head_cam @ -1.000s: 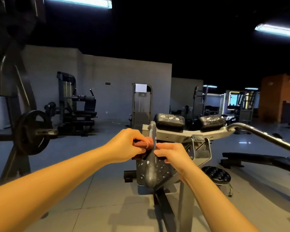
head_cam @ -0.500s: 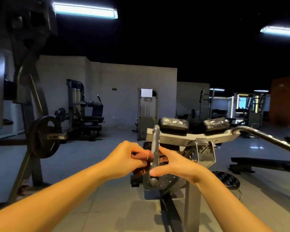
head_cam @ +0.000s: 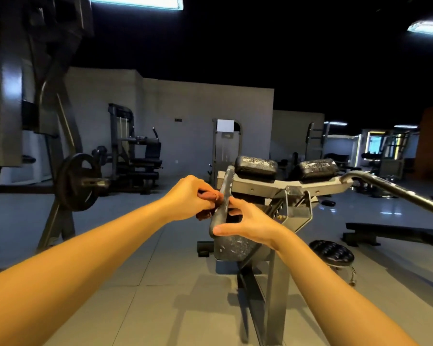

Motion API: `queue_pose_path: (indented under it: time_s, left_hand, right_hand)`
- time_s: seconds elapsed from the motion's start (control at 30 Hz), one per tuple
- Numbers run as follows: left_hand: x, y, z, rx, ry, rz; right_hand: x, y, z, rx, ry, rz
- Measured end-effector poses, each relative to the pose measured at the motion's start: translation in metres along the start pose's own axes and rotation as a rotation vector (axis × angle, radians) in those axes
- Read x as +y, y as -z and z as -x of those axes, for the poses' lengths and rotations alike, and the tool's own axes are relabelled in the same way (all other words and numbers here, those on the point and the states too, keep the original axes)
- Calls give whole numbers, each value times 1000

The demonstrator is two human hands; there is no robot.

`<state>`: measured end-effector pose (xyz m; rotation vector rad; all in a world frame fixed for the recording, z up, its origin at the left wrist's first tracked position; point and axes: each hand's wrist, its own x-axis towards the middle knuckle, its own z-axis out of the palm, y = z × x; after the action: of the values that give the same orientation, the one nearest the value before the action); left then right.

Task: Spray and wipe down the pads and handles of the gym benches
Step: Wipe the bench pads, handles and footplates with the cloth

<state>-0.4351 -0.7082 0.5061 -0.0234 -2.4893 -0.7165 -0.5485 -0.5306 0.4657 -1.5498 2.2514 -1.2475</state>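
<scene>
A grey curved handle [head_cam: 224,196] rises from the front of a gym machine at the centre of the head view. My left hand [head_cam: 188,199] grips a reddish-brown cloth [head_cam: 211,197] against the handle's left side. My right hand [head_cam: 248,224] is at the handle's right side, thumb near its lower bend, fingers partly hidden behind the bar. Two black pads [head_cam: 256,166], the second pad [head_cam: 315,167] to the right, sit on the machine's pale cross frame [head_cam: 273,183]. A speckled grey plate [head_cam: 235,248] lies under my right hand.
A chrome bar [head_cam: 395,189] slants down at the right. A round black stool [head_cam: 331,252] and a flat bench [head_cam: 395,232] stand right of the machine. A plate-loaded rack [head_cam: 76,182] stands at the left. Tiled floor [head_cam: 135,295] spreads below.
The view has tipped up and the machine sits lower in frame. My right hand has slid down the handle toward its lower bend. My left hand keeps the cloth against the handle.
</scene>
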Motion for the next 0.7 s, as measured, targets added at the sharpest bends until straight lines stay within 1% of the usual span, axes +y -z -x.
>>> queue_pose_path:
  time_s: [0.1, 0.17, 0.3, 0.4, 0.5, 0.63, 0.7]
  left_hand:
    - [-1, 4, 27, -25, -42, -64]
    - [-1, 3, 32, 3, -46, -39]
    - [2, -14, 7, 127, -72, -97]
    - [-1, -18, -18, 151, 0, -44]
    - [-3, -13, -12, 128, -17, -61]
    - [-5, 2, 20, -9, -90, -130]
    - [-4, 3, 15, 3, -98, -115]
  right_hand:
    - [1, -2, 1, -24, -18, 12]
    - [-1, -1, 1, -24, -26, 25]
    - [3, -2, -2, -1, -3, 5]
    - [5, -3, -2, 11, -5, 9]
    - [7, 1, -4, 2, -1, 21]
    - [10, -1, -7, -16, 10, 16]
    - [11, 0, -9, -19, 10, 14]
